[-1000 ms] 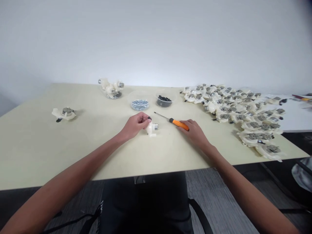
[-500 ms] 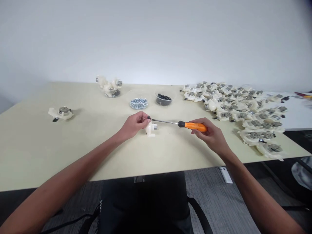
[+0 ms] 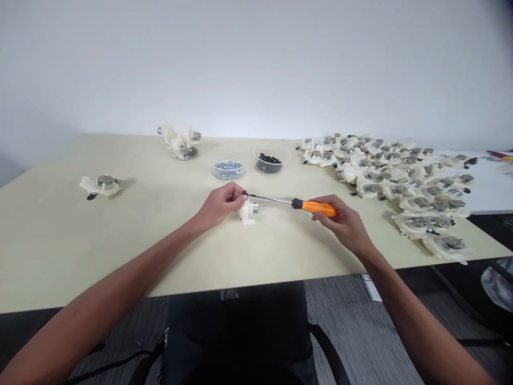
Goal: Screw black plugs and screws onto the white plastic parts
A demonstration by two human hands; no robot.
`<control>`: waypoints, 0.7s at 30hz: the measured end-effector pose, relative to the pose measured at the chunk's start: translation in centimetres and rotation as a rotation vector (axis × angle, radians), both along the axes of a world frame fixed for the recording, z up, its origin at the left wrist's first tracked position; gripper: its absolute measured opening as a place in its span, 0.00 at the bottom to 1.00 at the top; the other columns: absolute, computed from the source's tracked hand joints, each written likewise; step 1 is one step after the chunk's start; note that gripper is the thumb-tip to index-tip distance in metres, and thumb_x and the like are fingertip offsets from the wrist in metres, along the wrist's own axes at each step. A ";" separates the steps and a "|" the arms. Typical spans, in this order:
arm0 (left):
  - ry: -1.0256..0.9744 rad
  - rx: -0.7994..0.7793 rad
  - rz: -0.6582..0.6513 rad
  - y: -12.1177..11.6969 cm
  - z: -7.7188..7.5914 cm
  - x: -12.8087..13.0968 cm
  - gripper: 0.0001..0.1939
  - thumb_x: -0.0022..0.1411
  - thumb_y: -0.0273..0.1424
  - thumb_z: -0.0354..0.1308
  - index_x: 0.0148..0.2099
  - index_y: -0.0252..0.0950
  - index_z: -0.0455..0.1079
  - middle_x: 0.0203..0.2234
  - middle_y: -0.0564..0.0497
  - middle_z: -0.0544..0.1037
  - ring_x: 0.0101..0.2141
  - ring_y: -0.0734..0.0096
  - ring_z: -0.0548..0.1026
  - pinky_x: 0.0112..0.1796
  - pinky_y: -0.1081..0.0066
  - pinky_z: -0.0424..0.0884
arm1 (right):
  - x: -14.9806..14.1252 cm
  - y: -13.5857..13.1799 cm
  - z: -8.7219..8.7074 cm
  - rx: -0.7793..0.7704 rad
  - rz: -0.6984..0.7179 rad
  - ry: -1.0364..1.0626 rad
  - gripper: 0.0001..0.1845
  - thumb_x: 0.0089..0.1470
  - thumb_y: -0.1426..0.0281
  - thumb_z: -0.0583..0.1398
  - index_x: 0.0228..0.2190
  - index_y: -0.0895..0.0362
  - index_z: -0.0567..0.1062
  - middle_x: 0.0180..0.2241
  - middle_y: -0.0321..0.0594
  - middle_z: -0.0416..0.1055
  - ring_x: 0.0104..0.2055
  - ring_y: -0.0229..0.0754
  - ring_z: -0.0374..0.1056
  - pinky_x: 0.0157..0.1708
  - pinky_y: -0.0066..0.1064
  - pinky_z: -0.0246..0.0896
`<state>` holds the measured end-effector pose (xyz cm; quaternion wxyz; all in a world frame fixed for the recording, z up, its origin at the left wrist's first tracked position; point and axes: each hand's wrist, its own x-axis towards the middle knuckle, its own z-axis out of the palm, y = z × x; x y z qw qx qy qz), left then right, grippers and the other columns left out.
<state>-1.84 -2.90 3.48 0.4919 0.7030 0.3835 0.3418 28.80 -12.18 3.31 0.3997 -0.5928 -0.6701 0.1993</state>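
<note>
My left hand (image 3: pixel 222 205) pinches a cream plastic motor housing (image 3: pixel 247 215) near its top, on the middle of the table. A small black piece (image 3: pixel 245 193) sits at its upper end by my fingertips, and a silvery motor shows on its right side. My right hand (image 3: pixel 340 220) is closed round the orange handle of a screwdriver (image 3: pixel 318 207). The shaft lies nearly level and points left. Its tip is right at the black piece; whether a screw sits there is too small to tell.
Behind my hands stand a clear tub of small silvery screws (image 3: pixel 228 170) and a tub of black parts (image 3: pixel 269 162). Many similar housings (image 3: pixel 385 176) spread over the right side. One housing (image 3: pixel 101 185) lies at left, and several (image 3: pixel 179 141) are piled at the back left.
My right hand has lifted the screwdriver off the table and swung it level, bringing its tip to the black piece. My left hand and the housing have stayed in place.
</note>
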 end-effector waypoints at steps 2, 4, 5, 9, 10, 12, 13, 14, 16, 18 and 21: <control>-0.002 -0.004 -0.002 0.0 0.0 0.0 0.10 0.59 0.38 0.57 0.36 0.37 0.65 0.25 0.54 0.68 0.27 0.74 0.66 0.30 0.70 0.61 | 0.2 0.0 -0.2 -0.006 0.003 0.005 0.15 0.54 0.62 0.60 0.44 0.52 0.71 0.39 0.42 0.72 0.35 0.43 0.72 0.38 0.38 0.67; 0.002 -0.004 -0.005 0.0 -0.1 0.0 0.10 0.59 0.38 0.56 0.36 0.37 0.65 0.26 0.53 0.68 0.27 0.74 0.66 0.30 0.70 0.62 | 0.3 0.0 -0.4 -0.008 0.007 -0.003 0.15 0.54 0.62 0.60 0.44 0.51 0.71 0.40 0.42 0.72 0.35 0.43 0.72 0.38 0.38 0.67; 0.005 -0.002 -0.006 0.0 -0.1 0.0 0.10 0.60 0.38 0.56 0.36 0.37 0.65 0.26 0.53 0.69 0.27 0.74 0.66 0.30 0.70 0.62 | 0.3 0.0 -0.4 -0.005 0.008 -0.014 0.15 0.54 0.62 0.60 0.44 0.51 0.71 0.40 0.42 0.72 0.35 0.44 0.72 0.38 0.38 0.67; 0.015 0.013 -0.002 0.1 -0.1 -0.1 0.09 0.59 0.38 0.56 0.35 0.37 0.65 0.25 0.53 0.68 0.27 0.74 0.66 0.30 0.70 0.61 | 0.1 -0.1 -0.2 0.020 0.001 -0.045 0.15 0.54 0.62 0.60 0.44 0.51 0.71 0.42 0.43 0.72 0.36 0.45 0.72 0.37 0.39 0.67; 0.015 0.014 -0.002 0.1 -0.1 0.0 0.09 0.59 0.38 0.56 0.35 0.37 0.65 0.25 0.53 0.68 0.27 0.74 0.66 0.30 0.70 0.61 | 0.1 -0.1 -0.2 0.025 -0.001 -0.043 0.15 0.54 0.62 0.60 0.44 0.51 0.71 0.42 0.43 0.71 0.37 0.45 0.72 0.37 0.38 0.67; 0.014 0.014 -0.001 0.1 -0.1 0.0 0.09 0.59 0.38 0.56 0.35 0.37 0.65 0.25 0.53 0.68 0.27 0.73 0.66 0.29 0.70 0.61 | 0.1 -0.1 -0.1 0.026 -0.002 -0.030 0.15 0.54 0.62 0.60 0.43 0.52 0.71 0.42 0.44 0.71 0.37 0.45 0.72 0.37 0.38 0.68; 0.013 0.014 0.000 0.1 -0.1 0.0 0.09 0.59 0.38 0.56 0.35 0.37 0.65 0.25 0.53 0.68 0.27 0.73 0.66 0.29 0.70 0.61 | 0.1 -0.1 -0.1 0.024 -0.002 -0.024 0.15 0.54 0.62 0.60 0.43 0.52 0.71 0.42 0.43 0.71 0.37 0.45 0.72 0.37 0.38 0.68; 0.012 0.013 0.001 0.1 -0.1 0.0 0.09 0.59 0.38 0.56 0.35 0.37 0.65 0.25 0.53 0.68 0.27 0.73 0.66 0.30 0.70 0.61 | 0.2 -0.1 -0.2 0.022 -0.002 -0.020 0.15 0.54 0.62 0.60 0.44 0.52 0.71 0.42 0.43 0.71 0.36 0.44 0.72 0.37 0.38 0.68; 0.004 0.006 0.004 0.2 -0.1 0.0 0.09 0.59 0.38 0.56 0.35 0.37 0.65 0.26 0.53 0.68 0.27 0.74 0.66 0.30 0.70 0.61 | 0.4 -0.1 -0.3 0.022 -0.005 -0.008 0.15 0.54 0.63 0.60 0.44 0.51 0.72 0.42 0.42 0.71 0.36 0.44 0.72 0.38 0.39 0.68; -0.003 0.001 0.003 0.2 -0.1 -0.1 0.09 0.59 0.38 0.56 0.35 0.37 0.65 0.26 0.53 0.68 0.26 0.74 0.66 0.30 0.70 0.61 | 0.4 -0.1 -0.5 0.018 -0.008 0.008 0.15 0.54 0.64 0.60 0.44 0.51 0.72 0.42 0.42 0.71 0.35 0.43 0.72 0.39 0.39 0.68; 0.012 0.012 0.004 0.2 0.0 -0.1 0.08 0.60 0.37 0.56 0.35 0.38 0.65 0.25 0.54 0.67 0.26 0.74 0.65 0.29 0.70 0.60 | 0.3 -0.2 -0.5 0.007 0.005 0.033 0.14 0.54 0.65 0.60 0.44 0.51 0.72 0.43 0.42 0.71 0.36 0.42 0.72 0.39 0.38 0.68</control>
